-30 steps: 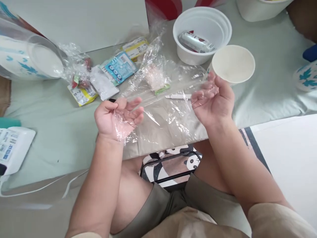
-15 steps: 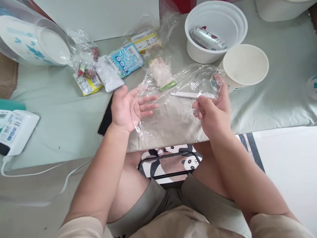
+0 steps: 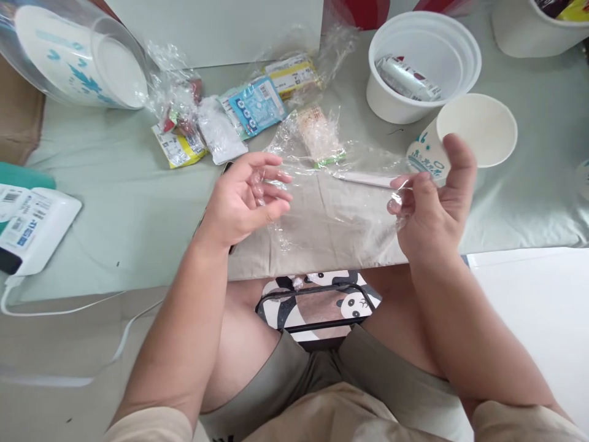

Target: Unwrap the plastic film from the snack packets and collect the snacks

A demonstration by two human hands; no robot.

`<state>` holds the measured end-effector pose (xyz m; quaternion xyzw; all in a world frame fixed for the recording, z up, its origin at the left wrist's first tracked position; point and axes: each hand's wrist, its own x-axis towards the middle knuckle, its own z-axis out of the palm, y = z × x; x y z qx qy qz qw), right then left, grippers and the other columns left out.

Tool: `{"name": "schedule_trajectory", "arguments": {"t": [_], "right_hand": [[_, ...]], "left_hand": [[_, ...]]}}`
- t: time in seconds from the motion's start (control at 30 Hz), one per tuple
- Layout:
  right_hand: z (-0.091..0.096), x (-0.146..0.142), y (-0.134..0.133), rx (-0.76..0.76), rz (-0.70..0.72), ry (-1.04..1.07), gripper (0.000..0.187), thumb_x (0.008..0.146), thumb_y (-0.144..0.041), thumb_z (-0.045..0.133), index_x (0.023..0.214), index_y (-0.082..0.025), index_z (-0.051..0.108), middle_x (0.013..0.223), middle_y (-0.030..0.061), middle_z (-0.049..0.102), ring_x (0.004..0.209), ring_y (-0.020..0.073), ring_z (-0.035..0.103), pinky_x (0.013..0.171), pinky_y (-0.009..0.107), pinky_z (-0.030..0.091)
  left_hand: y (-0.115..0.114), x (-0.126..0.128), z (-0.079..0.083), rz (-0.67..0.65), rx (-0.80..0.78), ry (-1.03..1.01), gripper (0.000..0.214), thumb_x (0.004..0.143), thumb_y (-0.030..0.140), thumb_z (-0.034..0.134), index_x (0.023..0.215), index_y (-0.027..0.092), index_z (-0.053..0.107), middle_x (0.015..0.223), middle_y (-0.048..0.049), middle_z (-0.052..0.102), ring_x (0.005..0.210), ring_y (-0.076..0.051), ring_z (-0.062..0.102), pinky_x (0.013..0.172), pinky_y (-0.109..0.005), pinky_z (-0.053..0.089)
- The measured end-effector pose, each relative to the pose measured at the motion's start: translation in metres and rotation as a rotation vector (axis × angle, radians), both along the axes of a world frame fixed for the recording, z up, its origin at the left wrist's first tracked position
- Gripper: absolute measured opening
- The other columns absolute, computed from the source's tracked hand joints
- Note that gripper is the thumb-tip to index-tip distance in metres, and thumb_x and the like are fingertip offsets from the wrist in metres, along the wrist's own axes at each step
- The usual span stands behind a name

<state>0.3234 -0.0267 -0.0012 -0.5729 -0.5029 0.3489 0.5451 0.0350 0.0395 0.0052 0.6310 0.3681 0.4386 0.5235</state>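
Observation:
A thin clear plastic bag (image 3: 335, 218) spreads between my two hands above the table's front edge. My right hand (image 3: 432, 212) pinches its right side between thumb and fingers, with the index finger raised. On the left, my left hand (image 3: 225, 205) has its fingers curved and apart, the plastic lying against them. A slim white strip (image 3: 365, 179) lies under the film near my right fingertips; its kind is unclear. Just beyond the bag is a clear packet with pale contents and a green edge (image 3: 319, 138). A paper cup (image 3: 427, 150) stands tilted behind my right hand.
A white plastic tub (image 3: 400, 110) holds a silvery packet (image 3: 407, 77). Blue (image 3: 255, 107) and yellow (image 3: 292, 73) packets lie at the back. Wrapped paper cups (image 3: 78, 61) rest at the far left. A white device (image 3: 50, 227) with a cable sits at left. A dark flat object is partly behind my left hand.
My left hand has gone from spread to curved fingers. My right hand has moved rightward, stretching the bag and raising its index finger. The view has shifted slightly left.

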Motion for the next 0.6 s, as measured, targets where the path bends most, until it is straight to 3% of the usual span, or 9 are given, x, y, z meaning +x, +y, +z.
{"name": "schedule_trajectory", "arguments": {"t": [0.1,0.17,0.23,0.33,0.37,0.43,0.5,0.53,0.6], "right_hand": [[-0.003,0.002,-0.002,0.16,-0.033,-0.024,0.028,0.099,-0.049,0.063,0.124,-0.036,0.067,0.099,0.0027,0.065,0.067,0.014,0.057,0.066,0.036,0.053],[-0.004,0.003,-0.004,0.162,0.092,-0.172,0.04,0.093,-0.045,0.072,0.131,-0.036,0.067,0.097,0.0032,0.063,0.079,0.0182,0.06,0.076,0.04,0.056],[-0.003,0.002,-0.004,0.151,0.115,-0.389,0.041,0.088,-0.039,0.078,0.128,-0.034,0.072,0.091,0.0038,0.059,0.085,0.0215,0.061,0.082,0.045,0.058],[0.001,-0.002,-0.003,0.189,-0.042,-0.638,0.011,0.09,-0.035,0.074,0.096,-0.027,0.08,0.098,0.0091,0.058,0.096,0.0257,0.064,0.086,0.048,0.058],[0.002,-0.002,-0.003,0.221,-0.087,-0.669,0.011,0.091,-0.034,0.073,0.089,-0.026,0.079,0.106,0.0118,0.059,0.105,0.0285,0.065,0.088,0.049,0.058],[0.005,-0.003,-0.003,0.304,-0.106,-0.683,0.017,0.093,-0.035,0.071,0.082,-0.024,0.075,0.128,0.0148,0.06,0.127,0.0349,0.063,0.1,0.055,0.056],[0.007,-0.003,-0.004,0.408,-0.064,-0.637,0.023,0.094,-0.038,0.068,0.078,-0.022,0.07,0.134,0.0133,0.064,0.139,0.0377,0.059,0.113,0.061,0.049],[0.009,-0.003,-0.005,0.425,-0.033,-0.595,0.027,0.096,-0.041,0.066,0.077,-0.023,0.067,0.127,0.0116,0.07,0.137,0.0363,0.062,0.117,0.062,0.046],[0.011,-0.003,-0.008,0.35,0.008,-0.479,0.035,0.1,-0.047,0.063,0.075,-0.023,0.062,0.095,0.0069,0.076,0.109,0.0287,0.076,0.111,0.057,0.053]], "left_hand": [[-0.008,0.0,0.005,0.047,0.032,0.235,0.041,0.075,0.019,0.081,0.115,0.022,0.071,0.09,-0.0015,0.077,0.069,-0.012,0.07,0.065,-0.026,0.058],[-0.01,-0.001,0.005,0.156,0.117,0.353,0.027,0.08,0.018,0.073,0.107,0.02,0.074,0.084,-0.0005,0.074,0.069,-0.012,0.067,0.066,-0.026,0.056],[-0.009,-0.002,0.004,0.221,0.248,0.419,0.016,0.084,0.018,0.071,0.099,0.021,0.076,0.084,0.0002,0.072,0.07,-0.012,0.064,0.064,-0.027,0.054],[-0.005,-0.005,0.005,0.319,0.437,0.459,0.001,0.087,0.023,0.075,0.087,0.024,0.075,0.087,-0.0017,0.066,0.072,-0.013,0.061,0.063,-0.032,0.053],[-0.004,-0.006,0.005,0.346,0.483,0.455,0.005,0.087,0.027,0.077,0.084,0.025,0.074,0.093,-0.0037,0.066,0.08,-0.016,0.064,0.069,-0.035,0.055],[-0.003,-0.006,0.007,0.375,0.537,0.384,0.017,0.087,0.037,0.082,0.078,0.026,0.072,0.114,-0.0073,0.065,0.109,-0.023,0.066,0.091,-0.043,0.058],[-0.003,-0.004,0.009,0.302,0.498,0.207,0.026,0.087,0.044,0.082,0.076,0.025,0.068,0.128,-0.0067,0.066,0.131,-0.028,0.061,0.11,-0.049,0.052],[-0.003,-0.003,0.009,0.238,0.436,0.095,0.028,0.087,0.046,0.082,0.077,0.024,0.066,0.127,-0.0057,0.068,0.133,-0.028,0.062,0.114,-0.05,0.05],[-0.003,0.001,0.009,0.117,0.235,-0.097,0.029,0.088,0.046,0.08,0.084,0.024,0.061,0.111,-0.0029,0.075,0.118,-0.024,0.072,0.107,-0.046,0.055]]}}
